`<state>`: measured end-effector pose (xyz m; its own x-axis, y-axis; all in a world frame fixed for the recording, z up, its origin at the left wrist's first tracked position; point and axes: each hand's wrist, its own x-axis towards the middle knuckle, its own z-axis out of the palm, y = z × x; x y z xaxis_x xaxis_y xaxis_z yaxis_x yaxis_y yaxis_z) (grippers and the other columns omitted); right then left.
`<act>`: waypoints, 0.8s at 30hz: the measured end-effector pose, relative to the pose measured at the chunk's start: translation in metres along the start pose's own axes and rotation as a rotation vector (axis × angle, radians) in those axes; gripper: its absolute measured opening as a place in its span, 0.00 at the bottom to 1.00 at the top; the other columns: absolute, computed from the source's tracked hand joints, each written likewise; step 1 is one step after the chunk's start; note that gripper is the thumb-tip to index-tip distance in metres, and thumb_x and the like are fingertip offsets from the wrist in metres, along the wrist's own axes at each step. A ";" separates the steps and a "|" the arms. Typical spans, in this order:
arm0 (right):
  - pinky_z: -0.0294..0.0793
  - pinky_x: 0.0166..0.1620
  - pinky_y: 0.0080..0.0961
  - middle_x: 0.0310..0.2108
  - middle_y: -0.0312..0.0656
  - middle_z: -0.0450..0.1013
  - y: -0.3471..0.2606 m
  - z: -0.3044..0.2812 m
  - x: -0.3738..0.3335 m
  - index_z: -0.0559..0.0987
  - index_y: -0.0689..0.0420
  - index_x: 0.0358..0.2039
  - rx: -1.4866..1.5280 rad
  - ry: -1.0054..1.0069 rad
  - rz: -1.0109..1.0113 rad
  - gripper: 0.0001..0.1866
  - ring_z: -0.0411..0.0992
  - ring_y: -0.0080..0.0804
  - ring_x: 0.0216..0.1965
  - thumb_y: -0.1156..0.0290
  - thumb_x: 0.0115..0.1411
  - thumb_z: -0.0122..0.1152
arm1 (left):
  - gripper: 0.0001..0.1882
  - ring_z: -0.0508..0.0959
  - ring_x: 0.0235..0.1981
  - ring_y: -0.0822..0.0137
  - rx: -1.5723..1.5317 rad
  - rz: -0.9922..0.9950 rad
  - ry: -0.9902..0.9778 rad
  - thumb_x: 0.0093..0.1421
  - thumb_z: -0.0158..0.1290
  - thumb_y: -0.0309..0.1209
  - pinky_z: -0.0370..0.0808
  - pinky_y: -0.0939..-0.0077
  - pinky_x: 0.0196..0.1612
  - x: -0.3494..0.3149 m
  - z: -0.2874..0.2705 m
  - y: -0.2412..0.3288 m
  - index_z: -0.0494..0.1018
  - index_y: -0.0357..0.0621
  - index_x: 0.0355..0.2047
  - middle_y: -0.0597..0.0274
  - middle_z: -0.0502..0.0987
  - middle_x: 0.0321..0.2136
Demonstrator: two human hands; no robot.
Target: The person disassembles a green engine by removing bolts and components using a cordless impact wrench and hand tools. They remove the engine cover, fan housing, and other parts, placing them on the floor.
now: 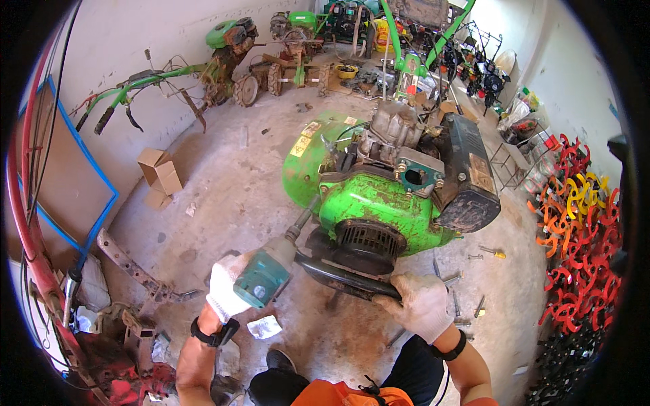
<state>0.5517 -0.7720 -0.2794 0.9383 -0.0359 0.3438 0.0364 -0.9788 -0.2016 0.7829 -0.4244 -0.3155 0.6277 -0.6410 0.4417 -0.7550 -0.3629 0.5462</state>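
My left hand (227, 283), in a white work glove, is closed round the grip of a teal impact wrench (263, 276). The wrench's long socket (308, 215) reaches up to the left edge of a green engine cover (365, 199), where the fastener is hidden. My gloved right hand (423, 304) wraps round the right end of a black curved bar (345, 276) at the front of the machine. Behind this bar sits a black slotted starter housing (370, 243). A dirty metal engine block (389, 135) and a black boxy part (467, 177) rise above the cover.
Screwdrivers, including a yellow-handled one (500, 253), and bolts lie on the floor at right. Red, orange and yellow curved blades (579, 250) are heaped along the right wall. An open cardboard box (160, 172) stands left; green tillers (223, 68) line the back. A rusty bar (128, 267) lies left.
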 end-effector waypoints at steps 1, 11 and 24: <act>0.79 0.32 0.43 0.27 0.46 0.80 0.000 0.000 0.000 0.86 0.54 0.37 0.007 0.011 0.000 0.20 0.81 0.50 0.29 0.51 0.57 0.80 | 0.22 0.85 0.28 0.49 0.082 0.091 0.003 0.50 0.73 0.37 0.81 0.60 0.33 0.009 -0.004 0.002 0.85 0.43 0.45 0.52 0.84 0.28; 0.76 0.32 0.45 0.26 0.44 0.79 -0.001 -0.002 0.002 0.85 0.54 0.36 0.011 -0.021 0.015 0.21 0.80 0.49 0.27 0.51 0.55 0.81 | 0.27 0.84 0.24 0.46 0.238 0.206 -0.040 0.51 0.71 0.41 0.80 0.55 0.30 0.044 -0.017 0.011 0.85 0.47 0.52 0.51 0.81 0.22; 0.74 0.31 0.46 0.25 0.42 0.77 0.003 -0.001 0.002 0.83 0.52 0.33 0.063 -0.076 -0.004 0.20 0.78 0.48 0.26 0.52 0.53 0.82 | 0.17 0.84 0.28 0.43 0.453 0.102 -0.250 0.56 0.67 0.39 0.77 0.49 0.34 0.061 -0.036 0.052 0.82 0.47 0.43 0.49 0.82 0.25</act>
<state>0.5533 -0.7754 -0.2781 0.9614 -0.0138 0.2747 0.0600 -0.9641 -0.2586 0.7889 -0.4578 -0.2349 0.5244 -0.8099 0.2628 -0.8508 -0.5112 0.1222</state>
